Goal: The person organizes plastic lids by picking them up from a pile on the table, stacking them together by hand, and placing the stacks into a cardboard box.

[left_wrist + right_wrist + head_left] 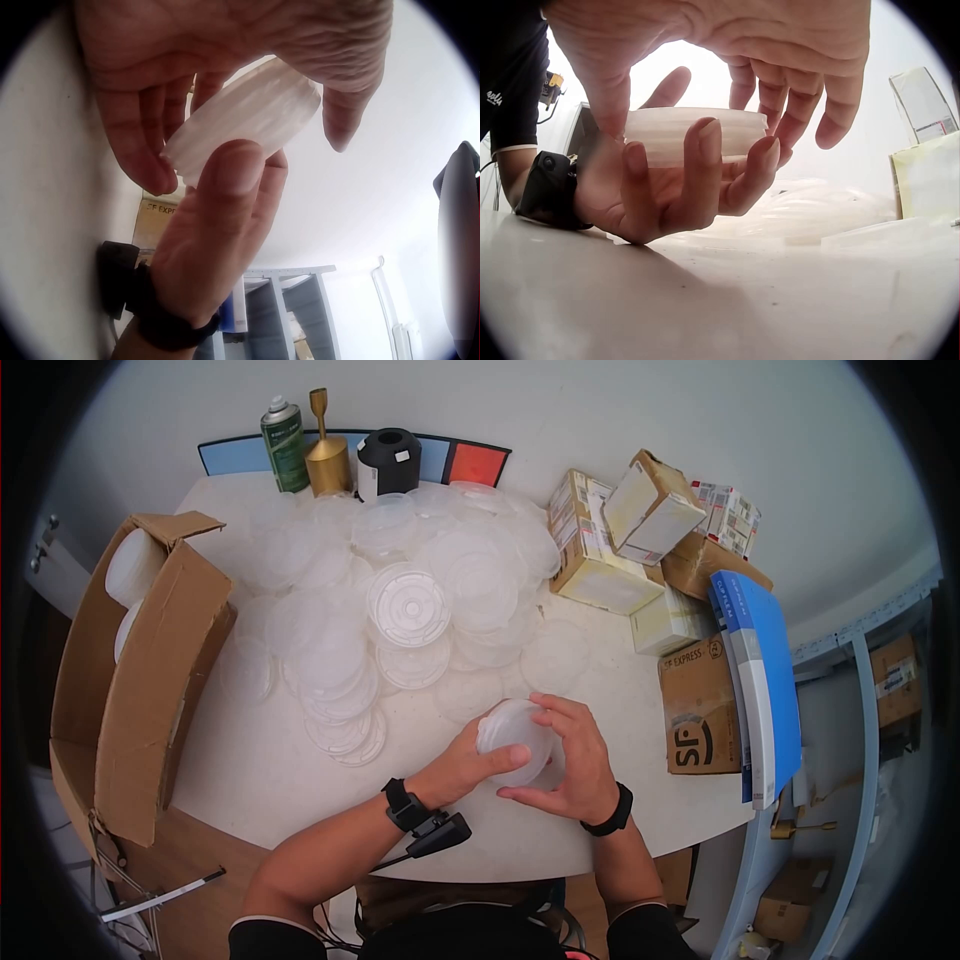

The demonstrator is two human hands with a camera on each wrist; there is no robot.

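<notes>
Near the front of the table, a small stack of round translucent plastic lids is held between both hands. My left hand cradles the stack from below and the left side, its thumb lying over the upper face. My right hand spans the right side, with the thumb at the near edge and the fingers at the far edge. In the right wrist view the stacked lids sit level above the left palm, several rims showing. A large heap of similar loose lids spreads across the table beyond the hands.
An open cardboard box holding white round stacks stands at the left. Small boxes, an SF Express carton and a blue folder line the right. A green spray can, gold holder and black container stand behind.
</notes>
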